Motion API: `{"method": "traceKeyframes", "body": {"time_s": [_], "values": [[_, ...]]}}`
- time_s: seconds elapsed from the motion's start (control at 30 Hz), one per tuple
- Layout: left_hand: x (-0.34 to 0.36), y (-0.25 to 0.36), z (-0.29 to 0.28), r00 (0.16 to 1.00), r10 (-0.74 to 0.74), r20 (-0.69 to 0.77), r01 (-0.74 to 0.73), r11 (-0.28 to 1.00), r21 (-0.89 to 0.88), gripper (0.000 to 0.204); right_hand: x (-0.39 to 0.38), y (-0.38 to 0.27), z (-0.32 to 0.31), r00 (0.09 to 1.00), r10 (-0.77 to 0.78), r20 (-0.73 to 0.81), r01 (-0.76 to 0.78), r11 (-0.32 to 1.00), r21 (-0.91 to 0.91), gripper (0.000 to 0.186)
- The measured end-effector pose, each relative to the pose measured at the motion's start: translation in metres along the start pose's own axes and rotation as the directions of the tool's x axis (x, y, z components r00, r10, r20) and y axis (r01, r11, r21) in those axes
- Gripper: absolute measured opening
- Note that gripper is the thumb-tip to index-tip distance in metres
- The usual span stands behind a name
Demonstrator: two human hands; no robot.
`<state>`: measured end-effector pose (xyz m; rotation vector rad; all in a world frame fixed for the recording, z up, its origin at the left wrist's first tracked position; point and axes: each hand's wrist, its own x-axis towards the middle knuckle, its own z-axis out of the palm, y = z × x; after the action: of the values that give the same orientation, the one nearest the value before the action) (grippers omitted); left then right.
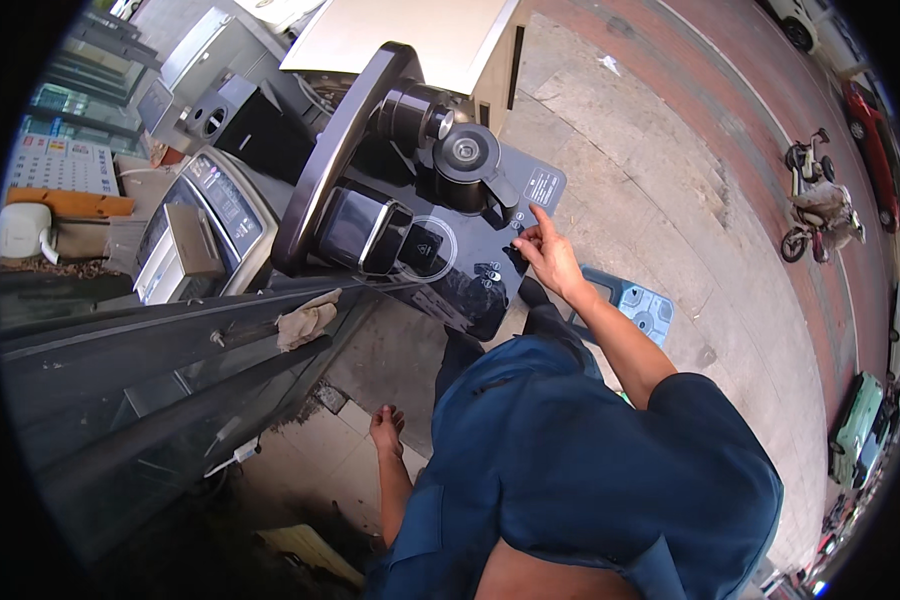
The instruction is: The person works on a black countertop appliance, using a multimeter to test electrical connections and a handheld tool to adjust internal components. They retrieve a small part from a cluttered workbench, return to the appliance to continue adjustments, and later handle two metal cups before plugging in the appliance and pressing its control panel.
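A black countertop drink appliance with a glossy flat top (460,290) and a raised dark frame (335,150) stands in front of me. My right hand (553,262) is over the right front edge of that top, near its printed control marks. Its index finger is stretched out and the thumb is apart, with nothing seen between them. Just beyond the fingers is a black lidded kettle (467,155) with its handle toward me. A dark glossy container (362,232) sits under the frame on the left. Low at my side hangs my left hand (387,428), empty, fingers loosely bent.
A washing machine (220,200) with a box on it and a black speaker-like box (245,125) stand at the left. A cloth (308,320) hangs on a dark metal rail. A blue plastic stool (642,308) is beside my right forearm. Parked cars and a scooter (820,200) line the right.
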<state>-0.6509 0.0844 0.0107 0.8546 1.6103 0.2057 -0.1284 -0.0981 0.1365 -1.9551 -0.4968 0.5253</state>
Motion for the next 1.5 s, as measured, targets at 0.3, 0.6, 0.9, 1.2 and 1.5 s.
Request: {"method": "traceKeyframes", "body": {"time_s": [0.3,0.6,0.9,1.2,1.5], "values": [[-0.196,-0.196,0.047,0.958,-0.235,-0.163,0.236,0.972,-0.014,0.030,0.027,-0.004,0.024,0.960,-0.010,0.280,-0.008,0.998,0.063,0.091],[-0.208,-0.160,0.129,0.990,-0.074,-0.119,0.068,0.996,-0.056,0.033,0.026,0.031,0.004,0.843,-0.173,0.510,0.227,0.973,-0.046,0.079],[-0.208,-0.152,0.148,0.989,-0.135,-0.061,0.126,0.985,-0.121,0.033,0.056,0.069,-0.072,0.770,-0.177,0.613,0.567,0.630,-0.531,0.061],[-0.239,-0.171,0.174,0.975,-0.199,-0.094,0.187,0.974,-0.128,0.025,0.086,0.061,-0.066,0.750,-0.067,0.658,0.611,0.451,-0.651,0.070],[-0.242,-0.171,0.188,0.960,-0.239,-0.142,0.220,0.966,-0.138,0.026,0.090,0.063,-0.064,0.716,-0.122,0.688,0.663,0.428,-0.614,0.067]]}}
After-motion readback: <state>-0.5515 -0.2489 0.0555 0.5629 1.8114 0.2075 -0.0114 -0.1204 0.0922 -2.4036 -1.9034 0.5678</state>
